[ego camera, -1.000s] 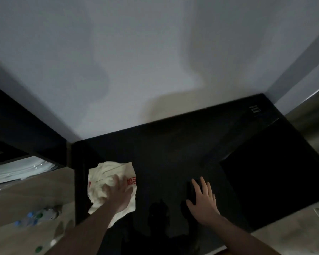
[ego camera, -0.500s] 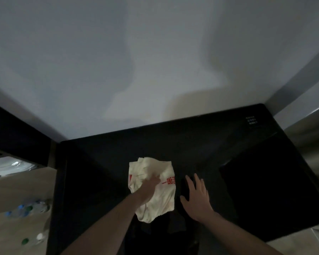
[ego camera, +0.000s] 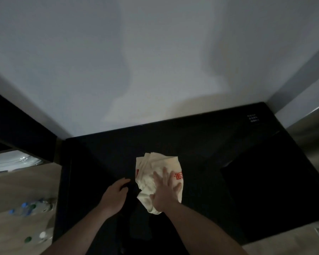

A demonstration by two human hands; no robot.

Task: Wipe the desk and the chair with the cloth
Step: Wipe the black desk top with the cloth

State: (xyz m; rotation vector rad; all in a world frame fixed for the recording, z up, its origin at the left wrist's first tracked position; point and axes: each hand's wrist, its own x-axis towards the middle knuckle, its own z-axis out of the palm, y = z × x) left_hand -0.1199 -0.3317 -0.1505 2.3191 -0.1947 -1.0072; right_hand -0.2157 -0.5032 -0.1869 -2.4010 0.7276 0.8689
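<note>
A cream cloth (ego camera: 156, 167) with red print lies crumpled near the middle of the black desk (ego camera: 103, 155). My right hand (ego camera: 166, 193) lies flat on the cloth's near half, fingers spread, pressing it onto the desk. My left hand (ego camera: 115, 195) rests on the bare desk just left of the cloth, fingers loosely curled, holding nothing. The room is dim. I cannot make out a chair with certainty.
The desk's far edge meets a pale wall (ego camera: 155, 70). A darker square surface (ego camera: 276, 196) sits at the desk's right side. On the wooden floor to the left lie several plastic bottles (ego camera: 29, 208). A black shelf (ego camera: 17, 129) juts out at left.
The cloth slid from the desk's left edge to its middle under my left hand. My left hand then let go, and my right hand now presses on the cloth.
</note>
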